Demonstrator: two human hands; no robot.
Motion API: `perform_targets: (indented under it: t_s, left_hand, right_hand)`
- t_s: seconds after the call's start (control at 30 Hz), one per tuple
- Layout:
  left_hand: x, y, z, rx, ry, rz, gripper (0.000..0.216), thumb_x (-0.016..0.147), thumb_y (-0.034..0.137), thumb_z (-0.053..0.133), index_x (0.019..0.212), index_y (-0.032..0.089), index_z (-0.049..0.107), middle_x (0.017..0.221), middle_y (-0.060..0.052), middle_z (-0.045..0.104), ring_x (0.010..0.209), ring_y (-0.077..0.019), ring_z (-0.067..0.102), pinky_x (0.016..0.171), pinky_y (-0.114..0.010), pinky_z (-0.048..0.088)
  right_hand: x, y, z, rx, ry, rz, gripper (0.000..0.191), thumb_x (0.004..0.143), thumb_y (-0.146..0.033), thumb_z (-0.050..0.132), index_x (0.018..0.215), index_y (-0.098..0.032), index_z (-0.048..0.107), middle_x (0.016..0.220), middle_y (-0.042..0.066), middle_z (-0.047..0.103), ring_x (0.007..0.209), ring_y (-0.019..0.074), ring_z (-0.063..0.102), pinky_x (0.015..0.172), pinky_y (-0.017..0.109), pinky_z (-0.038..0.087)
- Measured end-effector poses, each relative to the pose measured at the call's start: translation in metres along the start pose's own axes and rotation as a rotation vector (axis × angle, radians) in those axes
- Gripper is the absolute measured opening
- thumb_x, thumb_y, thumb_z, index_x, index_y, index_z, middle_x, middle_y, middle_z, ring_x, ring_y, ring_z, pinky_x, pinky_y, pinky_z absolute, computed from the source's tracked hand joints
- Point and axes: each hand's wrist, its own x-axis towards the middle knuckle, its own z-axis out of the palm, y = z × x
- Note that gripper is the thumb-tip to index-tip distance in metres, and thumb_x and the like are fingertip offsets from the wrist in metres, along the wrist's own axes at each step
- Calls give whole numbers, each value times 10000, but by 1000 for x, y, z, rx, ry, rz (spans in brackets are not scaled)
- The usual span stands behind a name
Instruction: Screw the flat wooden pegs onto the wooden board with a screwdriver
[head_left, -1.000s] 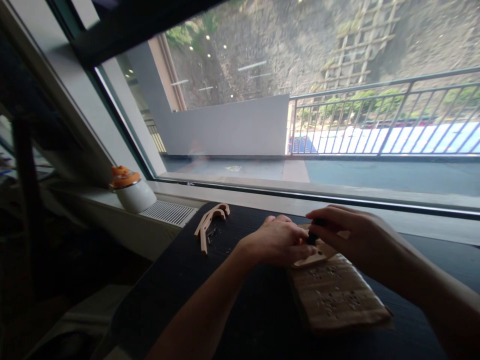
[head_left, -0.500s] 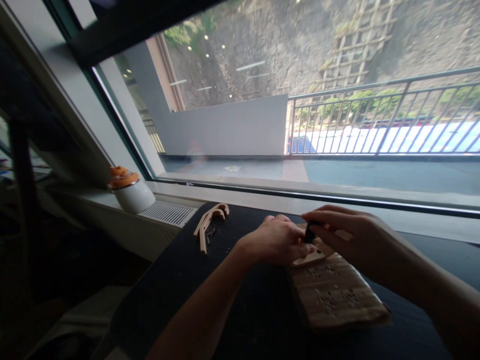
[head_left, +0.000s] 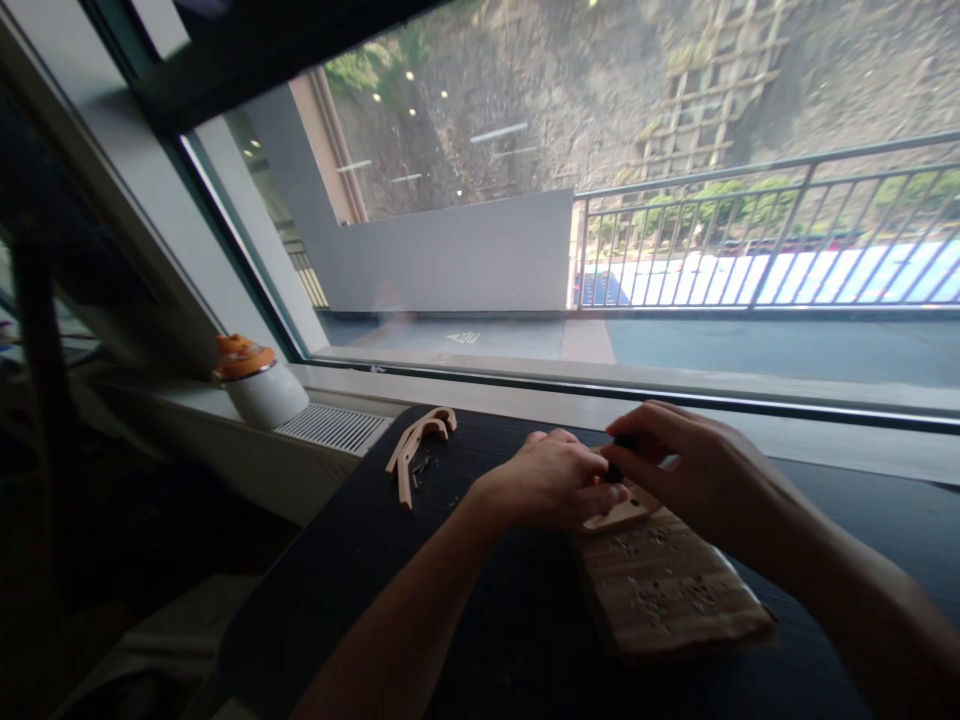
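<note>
A pale wooden piece (head_left: 628,512) with dark holes lies on the far end of a brown board (head_left: 675,590). My left hand (head_left: 551,483) grips this piece and holds it down, fingers curled at its left side. From the right, my right hand (head_left: 679,450) pinches a small black tool (head_left: 624,442) upright over the piece, close to my left fingertips. The tool's lower end is hidden, so its exact kind does not show. Small light chips or bits of hardware are scattered over the board's near part.
Two curved wooden pieces (head_left: 420,445) lie at the left of the black table (head_left: 337,570), beside small dark bits (head_left: 421,467). A white container with an orange top (head_left: 259,385) stands on the sill by a vent grille (head_left: 337,425). A large window rises behind the table.
My right hand has shifted slightly left and its grip on the black tool has turned. My left hand and the wooden piece have stayed in place.
</note>
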Motion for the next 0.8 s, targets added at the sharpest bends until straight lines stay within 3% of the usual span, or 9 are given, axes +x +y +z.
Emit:
perform_targets:
  t_s: [0.13, 0.23, 0.4, 0.63, 0.8]
  left_hand:
    - [0, -2, 2, -5, 28, 15, 262, 917, 366, 475, 874, 196, 669, 945, -21, 666, 1069, -216, 522, 892, -321, 383]
    - [0, -4, 3, -6, 24, 19, 279, 915, 387, 483, 823, 191, 659, 918, -13, 667, 1073, -216, 517, 916, -335, 365]
    - [0, -4, 3, -5, 14, 7, 299, 910, 417, 481, 807, 192, 648, 910, -17, 663, 1097, -231, 505, 903, -344, 357]
    - [1, -4, 1, 20, -11, 24, 312, 921, 436, 452, 925, 203, 659, 940, -25, 666, 1088, -243, 505, 866, -332, 369]
    - [1, -5, 2, 24, -18, 39, 295, 923, 398, 451, 877, 207, 671, 921, -20, 668, 1058, -234, 519, 867, -327, 381]
  right_hand:
    - [-2, 0, -2, 91, -18, -74, 258, 874, -327, 523, 1048, -218, 677, 912, 47, 719, 700, 150, 657, 598, 246, 493]
    - [-2, 1, -4, 127, -31, -99, 248, 887, -298, 500, 1012, -221, 700, 946, 47, 718, 732, 148, 662, 622, 238, 497]
    - [-1, 5, -5, 62, -12, -72, 198, 854, -301, 546, 951, -221, 699, 840, 36, 714, 642, 142, 638, 558, 242, 469]
    - [-1, 8, -3, -73, 6, 25, 223, 813, -437, 582, 781, -222, 634, 612, -7, 655, 472, 121, 540, 440, 234, 359]
    - [-2, 3, -3, -85, 13, 30, 223, 809, -436, 587, 782, -220, 639, 611, -5, 650, 479, 122, 541, 439, 232, 362]
